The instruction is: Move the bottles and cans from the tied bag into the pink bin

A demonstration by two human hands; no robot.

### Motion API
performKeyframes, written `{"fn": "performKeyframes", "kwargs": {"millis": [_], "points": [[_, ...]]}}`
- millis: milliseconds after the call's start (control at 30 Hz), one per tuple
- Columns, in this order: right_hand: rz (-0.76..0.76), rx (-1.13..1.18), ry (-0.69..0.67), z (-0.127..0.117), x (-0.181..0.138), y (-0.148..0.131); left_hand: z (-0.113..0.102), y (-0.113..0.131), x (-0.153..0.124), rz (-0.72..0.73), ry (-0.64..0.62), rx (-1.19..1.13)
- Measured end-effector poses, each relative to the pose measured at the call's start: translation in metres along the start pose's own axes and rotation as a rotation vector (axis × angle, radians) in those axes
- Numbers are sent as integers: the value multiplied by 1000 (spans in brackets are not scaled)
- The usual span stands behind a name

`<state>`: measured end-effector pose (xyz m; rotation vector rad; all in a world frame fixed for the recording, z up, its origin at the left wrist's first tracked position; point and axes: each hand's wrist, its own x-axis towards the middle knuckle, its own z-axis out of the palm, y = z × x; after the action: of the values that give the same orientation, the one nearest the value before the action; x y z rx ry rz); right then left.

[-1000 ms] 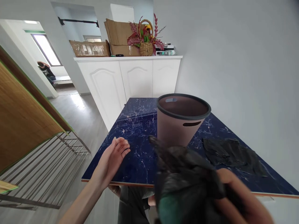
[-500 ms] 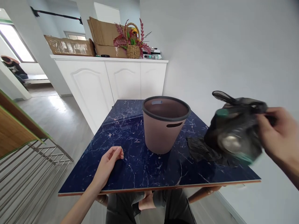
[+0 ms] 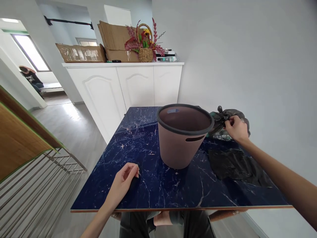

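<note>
A tied, filled black garbage bag [image 3: 222, 127] sits at the back right of the blue marbled table [image 3: 146, 195], beside the bin. My right hand [image 3: 237, 128] is closed on its knotted top. A brownish-pink trash bin [image 3: 177, 148] with a dark grey rim and a handle slot stands upright right of the table's middle; no liner shows over its rim. To the right of the bin lies a flat, folded black garbage bag [image 3: 239, 167]. My left hand [image 3: 127, 177] rests on the table to the left of the bin, fingers curled closed with nothing in them.
A white cabinet [image 3: 104, 86] behind the table bears cardboard boxes [image 3: 83, 54] and a flower basket [image 3: 145, 54]. A metal rack [image 3: 59, 162] is at the left, a wall [image 3: 237, 59] at the right. A person [image 3: 31, 75] sits in the far room.
My right hand has brought the filled garbage bag from the air at the right, inward and down to the table's back right. My left hand still rests on the table. The view has shifted slightly.
</note>
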<state>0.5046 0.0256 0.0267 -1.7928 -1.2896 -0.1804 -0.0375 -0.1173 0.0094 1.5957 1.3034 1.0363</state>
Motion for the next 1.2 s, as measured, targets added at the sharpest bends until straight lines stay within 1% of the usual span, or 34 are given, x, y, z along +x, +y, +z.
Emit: {"fn": "performKeyframes", "kwargs": {"millis": [133, 267, 400, 500, 667, 833, 967, 1067, 1200], "points": [[-37, -34, -73, 12, 0, -7, 1, 1, 0, -12, 4, 12], [-55, -53, -95, 15, 1, -14, 1, -1, 0, -13, 3, 17], [-58, -64, -113, 13, -5, -15, 1, -3, 1, -9, 4, 25], [-82, -60, -150, 5, -18, -12, 0, -2, 2, -12, 4, 33], [-127, 35, -204, -18, -45, -6, 0, 0, 3, -25, 14, 56], [-61, 116, -244, -36, -72, -1, 0, 1, 4, -43, 13, 62], [25, 208, -238, -44, -104, 0, -1, 1, 4, -52, 19, 62], [70, 281, -320, -46, -136, -10, -1, 1, 5, -54, 28, 72], [96, 399, -490, -47, -179, -42, -2, -3, 5, -48, 41, 86]]}}
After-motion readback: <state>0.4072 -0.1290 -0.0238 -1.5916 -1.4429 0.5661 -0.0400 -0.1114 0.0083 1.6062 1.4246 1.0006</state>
